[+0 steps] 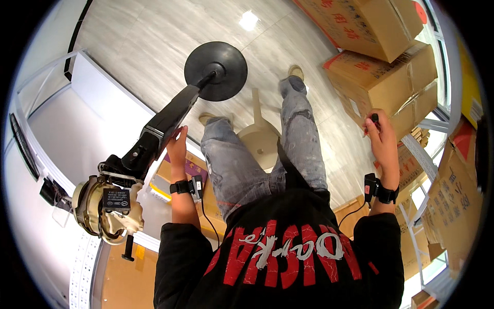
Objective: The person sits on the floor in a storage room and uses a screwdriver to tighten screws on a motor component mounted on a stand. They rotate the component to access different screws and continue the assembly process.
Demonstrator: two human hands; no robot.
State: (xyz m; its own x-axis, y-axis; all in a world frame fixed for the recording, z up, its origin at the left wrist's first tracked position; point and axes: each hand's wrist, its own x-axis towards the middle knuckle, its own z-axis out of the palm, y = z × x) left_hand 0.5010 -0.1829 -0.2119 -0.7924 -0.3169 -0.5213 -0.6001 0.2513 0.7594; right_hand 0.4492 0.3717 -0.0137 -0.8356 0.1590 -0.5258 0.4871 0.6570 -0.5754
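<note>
A pedestal fan with no blades or guard stands to my left: its round black base [229, 82] is on the floor, and a black neck [160, 122] rises to the bare motor [110, 208]. A black pin or bolt [129, 247] sticks out from the motor's near side. My left hand [176, 149] is closed at the right side of the neck, some fingers hidden behind it. Off to the right, my right hand [381, 136] is closed in a pinch. A small black knob-like piece [374, 118] pokes out between its fingers; the rest of it is hidden.
Cardboard boxes [393, 85] are stacked at the right, with more cardboard [450, 206] nearer. A beige stool [257, 147] is between my legs. White panels [110, 98] and a white frame stand at the left, above a brown board [128, 278] and a power strip [85, 268].
</note>
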